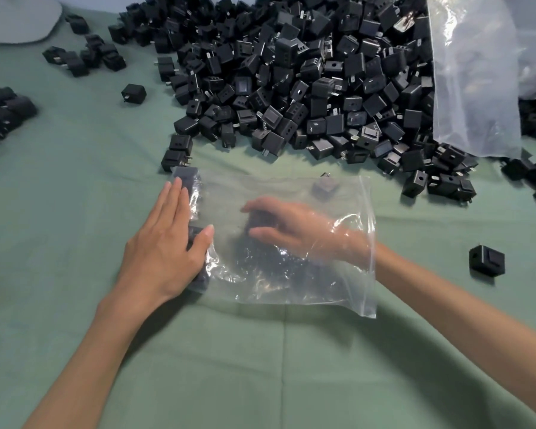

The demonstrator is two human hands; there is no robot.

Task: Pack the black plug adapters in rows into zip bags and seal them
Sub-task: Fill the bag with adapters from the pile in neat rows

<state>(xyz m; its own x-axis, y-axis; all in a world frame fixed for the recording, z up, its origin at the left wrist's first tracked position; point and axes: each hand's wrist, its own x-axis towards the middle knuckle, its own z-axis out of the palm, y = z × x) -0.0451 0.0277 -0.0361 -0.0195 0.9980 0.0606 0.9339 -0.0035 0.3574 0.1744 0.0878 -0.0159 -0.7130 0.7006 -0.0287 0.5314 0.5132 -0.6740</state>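
The right hand (291,230) is in the zip bag (338,283), fingers curled round a plug adapter (260,222). The left hand (164,249) lies flat, fingers straight, bracing the packed row (195,235) under them. Probably best to seat it snug alongside.

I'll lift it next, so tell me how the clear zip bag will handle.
The zip bag looks floppy: its film wrinkles around the right hand inside. Probably slippery, given its glossy glare. The adapters inside would likely sag it.

- Clear, glossy plastic film, crinkled: zip bag (347,199);
- Matt plastic with metal prongs: plug adapters (307,88);
- Matt cloth, smooth, creased: table cover (260,366);
- Cloudy, shiny plastic film: large bag (474,72)
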